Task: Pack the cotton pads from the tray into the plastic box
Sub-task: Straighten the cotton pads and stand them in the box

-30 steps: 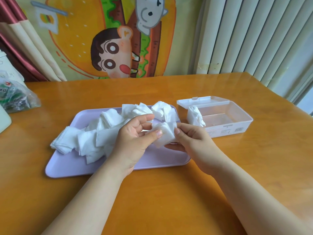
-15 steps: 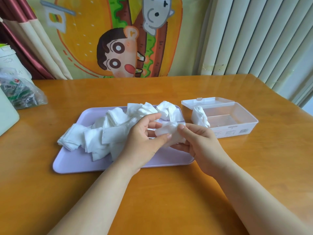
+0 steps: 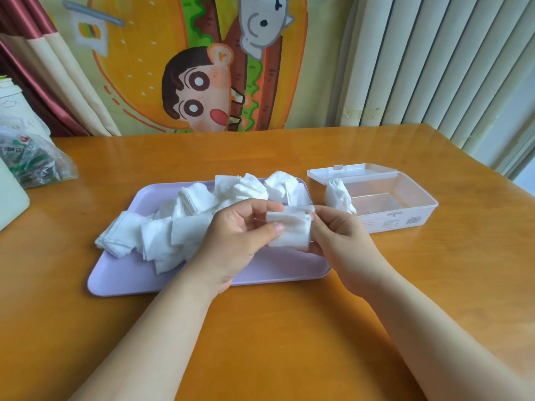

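A lilac tray [image 3: 121,274] lies on the wooden table with a heap of white square cotton pads [image 3: 185,224] spread over its left and far parts. Above the tray's right end, my left hand [image 3: 240,241] and my right hand [image 3: 338,238] together hold a small stack of cotton pads [image 3: 289,230], each pinching one side of it. The clear plastic box [image 3: 405,209] stands open to the right of the tray, its lid tipped back. A bunch of pads [image 3: 338,196] leans upright in the box's left end.
A crinkled plastic bag [image 3: 31,163] with green packets and a white object [image 3: 10,195] sit at the table's left edge. Behind the table hang a cartoon cloth, curtains and vertical blinds.
Both hands have squared up the pads between them into a neater stack, held slightly higher over the tray's right end. The camera has shifted a little.
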A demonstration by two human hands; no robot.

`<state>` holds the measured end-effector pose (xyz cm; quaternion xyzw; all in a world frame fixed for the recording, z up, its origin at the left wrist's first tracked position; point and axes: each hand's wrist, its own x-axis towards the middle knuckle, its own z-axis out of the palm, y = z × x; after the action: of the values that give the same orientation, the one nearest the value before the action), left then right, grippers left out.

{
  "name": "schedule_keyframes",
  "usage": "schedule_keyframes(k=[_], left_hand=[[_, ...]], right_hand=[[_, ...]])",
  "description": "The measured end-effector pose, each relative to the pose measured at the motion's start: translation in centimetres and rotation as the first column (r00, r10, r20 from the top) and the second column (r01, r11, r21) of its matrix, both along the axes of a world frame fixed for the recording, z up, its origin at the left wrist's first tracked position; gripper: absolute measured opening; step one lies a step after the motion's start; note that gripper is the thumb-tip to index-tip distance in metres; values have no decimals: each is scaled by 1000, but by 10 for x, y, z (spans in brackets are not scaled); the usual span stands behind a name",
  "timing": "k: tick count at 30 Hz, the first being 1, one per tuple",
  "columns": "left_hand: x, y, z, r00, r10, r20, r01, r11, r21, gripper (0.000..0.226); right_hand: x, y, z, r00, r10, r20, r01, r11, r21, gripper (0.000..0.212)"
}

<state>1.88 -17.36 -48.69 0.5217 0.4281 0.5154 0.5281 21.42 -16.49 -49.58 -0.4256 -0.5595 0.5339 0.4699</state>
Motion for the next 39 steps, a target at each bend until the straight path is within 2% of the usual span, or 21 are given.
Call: schedule_keyframes(k=[3,7,11,13,15,16,18,20,23,27,32,39], left_hand=[[1,1,-3,998,59,-7,-60,998,-13,39],[1,3,-4,994,107,-22,-108,994,-25,36],[3,3,-6,981,164,-101,-164,986,6,33],[3,3,-5,965,187,-184,-184,982,37,41],[1,2,-4,953,165,-253,-161,986,37,51],[0,3,-4,952,132,-275,-131,991,23,47],[-2,3,-4,950,82,-300,-84,996,7,26],[-1,1,-5,939,82,-334,-84,996,6,15],[2,-1,-6,899,59,-434,-59,998,13,22],[2,0,-11,892,33,-452,-39,999,-4,40],[2,0,-10,887,59,-459,-71,997,-10,14],[4,-1,-8,907,77,-414,-85,996,0,16]], right_hand=[[0,-2,0,997,81,-1,-81,997,5,31],[1,-3,0,992,124,-24,-124,992,-22,32],[5,0,1,972,207,-111,-214,975,-55,39],[6,-1,1,972,226,-60,-226,974,9,38],[5,-2,-1,983,184,-6,-183,981,61,19],[5,-1,-3,987,163,10,-163,984,67,14],[6,1,-6,988,121,99,-132,985,108,10],[7,3,-9,964,16,265,-72,977,202,14],[10,5,-17,899,-136,416,-15,940,339,40],[8,6,-23,875,-167,455,-48,904,424,42],[9,7,-24,851,-187,491,-91,868,488,36],[10,8,-24,843,-248,478,-91,810,580,24]])
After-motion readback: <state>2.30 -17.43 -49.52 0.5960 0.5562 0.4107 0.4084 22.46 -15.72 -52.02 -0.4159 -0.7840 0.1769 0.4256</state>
